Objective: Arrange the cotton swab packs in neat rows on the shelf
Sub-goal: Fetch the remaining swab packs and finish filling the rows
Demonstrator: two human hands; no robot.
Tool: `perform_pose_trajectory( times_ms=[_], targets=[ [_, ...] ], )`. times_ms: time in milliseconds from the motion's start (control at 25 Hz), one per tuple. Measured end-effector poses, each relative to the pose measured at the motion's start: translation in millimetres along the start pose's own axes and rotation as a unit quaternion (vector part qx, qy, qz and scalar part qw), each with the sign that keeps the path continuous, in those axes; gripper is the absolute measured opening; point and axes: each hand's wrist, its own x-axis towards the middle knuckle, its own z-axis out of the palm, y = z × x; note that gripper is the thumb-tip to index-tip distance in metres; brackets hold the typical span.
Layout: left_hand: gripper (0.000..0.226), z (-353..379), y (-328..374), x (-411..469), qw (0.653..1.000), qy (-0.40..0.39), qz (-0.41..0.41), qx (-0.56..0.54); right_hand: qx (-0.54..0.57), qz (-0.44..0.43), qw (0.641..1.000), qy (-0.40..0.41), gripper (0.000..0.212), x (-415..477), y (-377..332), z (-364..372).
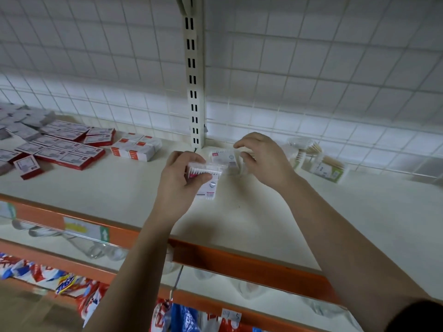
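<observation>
Partly covered by the pinching left hand [181, 182], the cotton swab pack [211, 182] shows white tips and a pink label. Blur hides whether the curled right hand [263, 161] grips the second pack [224, 158].

Swab packs [224, 158] mid-shelf [239, 224]; boxes [67, 149] left; stick tubs [326, 167] right; upright [194, 92] behind.

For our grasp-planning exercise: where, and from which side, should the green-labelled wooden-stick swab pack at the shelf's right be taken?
Probably the grip goes across its two long faces, thumb on the labelled front, fingers over the top, coming from front and above. The wooden-stick swab pack lies lengthwise along the back grid, with a tub close on its left, crowding that end.
</observation>
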Motion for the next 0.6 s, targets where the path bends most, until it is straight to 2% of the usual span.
perform_pose_trajectory(
  times_ms=[200,360,520,600],
  targets=[
    [0.022,-7,-18,10,0.999,0.008,0.016,0.043,-0.085,0.020,0.984,-0.157,0.034,33,-9,18],
    [0.025,-5,-30,13,0.998,0.003,0.007,0.057,-0.112,0.040,0.967,-0.224,0.046,45,-10,29],
    [0.039,-6,-32,11,0.998,0.003,0.011,0.065,-0.124,0.056,0.955,-0.263,0.047,55,-11,34],
    [0.038,-7,-32,10,0.998,0.003,0.008,0.067,-0.143,0.054,0.944,-0.292,0.057,57,-11,33]
  ],
)
